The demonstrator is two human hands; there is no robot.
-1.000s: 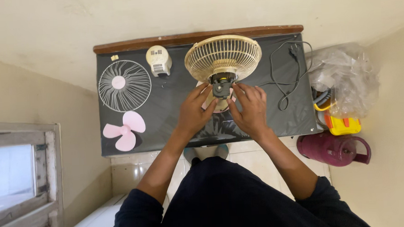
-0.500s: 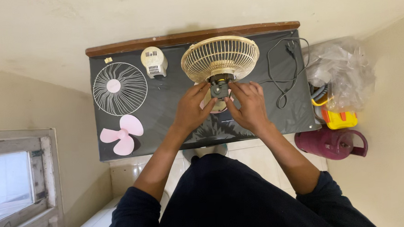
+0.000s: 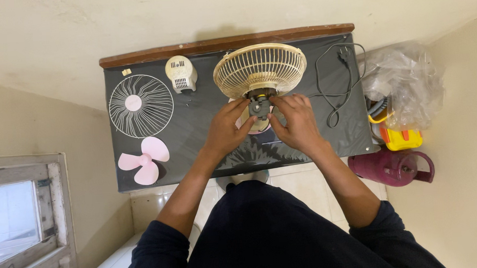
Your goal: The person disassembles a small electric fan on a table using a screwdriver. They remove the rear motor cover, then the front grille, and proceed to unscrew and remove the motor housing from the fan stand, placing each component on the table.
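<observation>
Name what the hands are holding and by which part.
Both the left hand and right hand grip the fan's exposed dark motor block from either side, behind the cream rear guard.

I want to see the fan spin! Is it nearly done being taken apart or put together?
Already off: wire front guard, pink blade, motor cover. In hand: left hand and right hand grip the bare motor. Still attached: rear guard.
</observation>
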